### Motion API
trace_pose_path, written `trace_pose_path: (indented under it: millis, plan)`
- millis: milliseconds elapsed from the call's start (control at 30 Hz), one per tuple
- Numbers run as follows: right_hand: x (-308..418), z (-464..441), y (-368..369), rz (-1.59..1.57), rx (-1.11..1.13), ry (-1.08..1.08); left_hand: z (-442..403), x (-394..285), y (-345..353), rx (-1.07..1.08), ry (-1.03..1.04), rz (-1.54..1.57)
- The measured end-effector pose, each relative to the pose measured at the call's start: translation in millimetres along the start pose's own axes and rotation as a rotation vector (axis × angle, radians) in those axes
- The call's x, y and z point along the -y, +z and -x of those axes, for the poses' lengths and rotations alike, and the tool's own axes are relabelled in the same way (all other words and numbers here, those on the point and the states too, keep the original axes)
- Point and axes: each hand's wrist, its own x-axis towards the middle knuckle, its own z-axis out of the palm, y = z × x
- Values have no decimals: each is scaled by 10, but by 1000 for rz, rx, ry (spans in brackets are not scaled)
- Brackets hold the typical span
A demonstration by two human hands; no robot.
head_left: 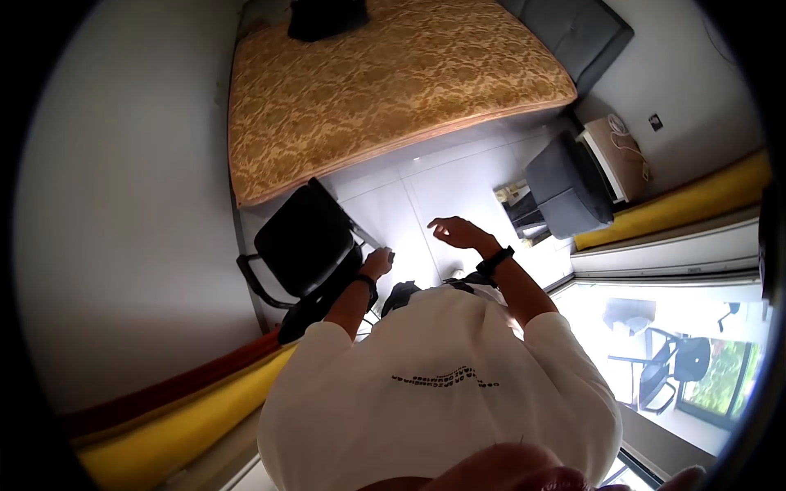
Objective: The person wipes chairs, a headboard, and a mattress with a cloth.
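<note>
My left hand [377, 263] is closed at the right side of a black armchair [302, 237], close to its armrest [366, 235]. A small dark bit shows at the fingers; whether it is the armrest's end or a separate thing I cannot tell. My right hand [460, 233] hangs in the air over the pale tiled floor [393, 204], fingers loosely bent and apart, holding nothing. Each wrist wears a dark band, the right one [495, 260] showing most plainly.
A bare bed mattress [393, 90] with a gold pattern lies ahead, a black item [327, 18] on it. To the right stand a grey padded seat [569, 186] and a small cabinet [621, 159] with a white cable. Yellow curtains [679, 200] hang beside a glass door; chairs [667, 368] stand beyond.
</note>
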Motion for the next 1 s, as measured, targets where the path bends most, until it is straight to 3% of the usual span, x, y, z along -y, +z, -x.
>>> trace_pose_path:
  millis: [67, 167, 233, 333, 367, 400, 467, 533, 667, 800, 933, 1000]
  plan:
    - [-403, 349, -494, 40, -376, 20, -248, -386, -115, 205, 72, 79]
    - [-853, 1071, -1338, 261, -925, 86, -680, -1247, -3, 39, 146, 121]
    - [-1163, 1538, -1705, 403, -1151, 352, -1011, -1932, -51, -14, 297, 250]
    - [-1394, 2139, -2081, 633, -1256, 694, -1248, -3055, -223, -101, 612, 376]
    - [-1579, 2249, -2146, 637, -1265, 709, -1331, -3400, -274, -153, 669, 313]
    - [-1796, 2324, -2140, 546, -1138, 809, -1377, -3712, -335, -200, 719, 248]
    - [-1997, 2455, -2088, 429, -1010, 937, -1434, -4302, -485, -230, 812, 330]
    - [-1961, 2437, -2089, 563, -886, 917, -1599, -4792, -568, -190, 922, 442]
    - [-2002, 2506, -2292, 362, -914, 874, -2037, -5577, -622, -157, 1000, 468]
    - [-1853, 2595, -2434, 255, -892, 748, -2538, -5982, -328, -310, 1126, 277]
    - [-1848, 2709, -2460, 135, -792, 613, -2652, -6195, -99, -65, 1010, 39]
    - [-1880, 2692, -2472, 236, -717, 615, -2682, -6332, -142, 148, 900, 155]
